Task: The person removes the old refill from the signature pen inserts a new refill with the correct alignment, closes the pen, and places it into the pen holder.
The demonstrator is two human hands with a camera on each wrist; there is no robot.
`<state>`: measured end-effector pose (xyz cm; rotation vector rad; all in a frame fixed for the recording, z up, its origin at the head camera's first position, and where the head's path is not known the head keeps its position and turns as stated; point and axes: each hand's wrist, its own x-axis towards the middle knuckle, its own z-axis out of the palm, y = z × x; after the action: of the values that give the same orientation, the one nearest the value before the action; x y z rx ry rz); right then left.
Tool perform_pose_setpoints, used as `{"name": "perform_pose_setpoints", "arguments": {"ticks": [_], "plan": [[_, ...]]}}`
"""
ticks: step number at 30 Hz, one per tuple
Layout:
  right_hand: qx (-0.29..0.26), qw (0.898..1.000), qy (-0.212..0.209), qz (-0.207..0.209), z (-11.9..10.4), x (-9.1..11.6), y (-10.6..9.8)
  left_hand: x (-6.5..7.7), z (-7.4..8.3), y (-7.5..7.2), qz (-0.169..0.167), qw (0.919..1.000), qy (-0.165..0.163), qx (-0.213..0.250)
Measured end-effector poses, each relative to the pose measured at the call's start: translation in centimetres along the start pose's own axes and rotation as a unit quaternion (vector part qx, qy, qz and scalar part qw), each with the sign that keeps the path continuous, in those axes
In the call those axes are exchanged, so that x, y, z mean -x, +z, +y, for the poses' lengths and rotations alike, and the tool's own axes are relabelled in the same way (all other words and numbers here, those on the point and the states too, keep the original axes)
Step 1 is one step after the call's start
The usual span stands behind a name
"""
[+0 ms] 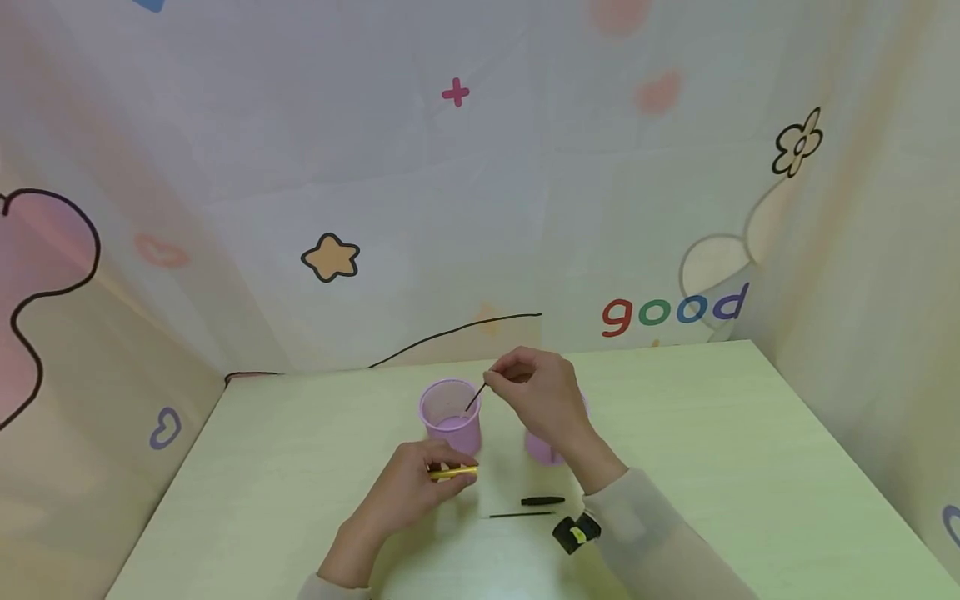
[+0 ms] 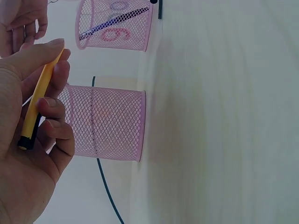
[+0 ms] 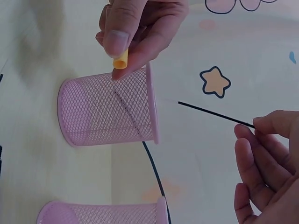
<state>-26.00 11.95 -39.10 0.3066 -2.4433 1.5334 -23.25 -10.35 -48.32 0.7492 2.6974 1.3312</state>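
Observation:
My left hand (image 1: 420,483) holds a yellow pen barrel (image 2: 39,93) between thumb and fingers, in front of the left pink mesh pen holder (image 1: 453,429). One end of the barrel is black; its other end looks hollow in the right wrist view. With thumb and fingertips, my right hand (image 1: 543,400) pinches a thin dark pen refill (image 3: 210,112) near one end. The refill slants down, its free end over the mouth of that left pen holder. Behind my right hand stands a second pink mesh pen holder (image 1: 543,448), partly hidden.
A dark pen (image 2: 114,23) leans inside the second pen holder. On the table in front lie a short black pen part (image 1: 543,501) and another thin refill (image 1: 521,514). A printed curtain (image 1: 420,208) hangs along the table's back edge (image 1: 660,348).

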Motion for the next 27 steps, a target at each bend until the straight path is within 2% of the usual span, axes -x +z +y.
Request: {"name": "perform_pose_setpoints", "arguments": {"ticks": [11,17,27], "plan": [[-0.016,1.0,0.005,0.009,0.9,1.4,-1.8,-0.1,0.3,-0.3,0.006,1.0,0.002,0.004],[-0.005,1.0,0.007,0.014,1.3,1.9,-2.3,0.0,0.3,-0.4,0.01,0.9999,0.001,0.006],[-0.019,0.999,0.044,0.011,1.8,2.7,-2.9,0.0,0.2,-0.3,0.021,0.9998,0.001,0.005]]}}
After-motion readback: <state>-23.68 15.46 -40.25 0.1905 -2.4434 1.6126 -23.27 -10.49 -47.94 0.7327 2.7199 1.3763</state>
